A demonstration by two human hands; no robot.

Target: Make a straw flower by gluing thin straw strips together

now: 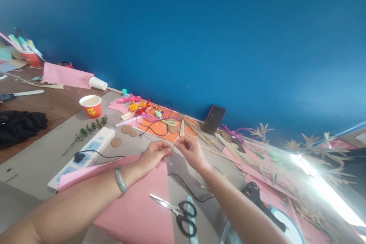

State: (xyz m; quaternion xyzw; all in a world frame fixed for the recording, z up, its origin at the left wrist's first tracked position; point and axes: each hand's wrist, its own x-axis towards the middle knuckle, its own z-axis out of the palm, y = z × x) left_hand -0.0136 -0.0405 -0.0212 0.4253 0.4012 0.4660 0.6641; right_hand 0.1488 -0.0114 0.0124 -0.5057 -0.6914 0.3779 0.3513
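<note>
My left hand (pixel 154 156), with a pale bangle (pixel 121 179) on its wrist, is closed in a pinch. My right hand (pixel 193 153) pinches close beside it, the fingertips of both almost meeting. Something small and pale seems to lie between them, too small to name. Under my left forearm spreads a sheet of pink paper (pixel 143 209). Black-handled scissors (pixel 173 207) lie below the hands, blades pointing left, partly over a light blue strip (pixel 193 238).
A white power strip (pixel 107 137) with a black plug (pixel 79 157) is left of the hands. Behind stand a red paper cup (pixel 94 111) and a phone (pixel 214 119) against the blue wall. Colourful yarn, cords and wooden discs (pixel 116 142) lie about. A glue gun (pixel 261 202) is at right.
</note>
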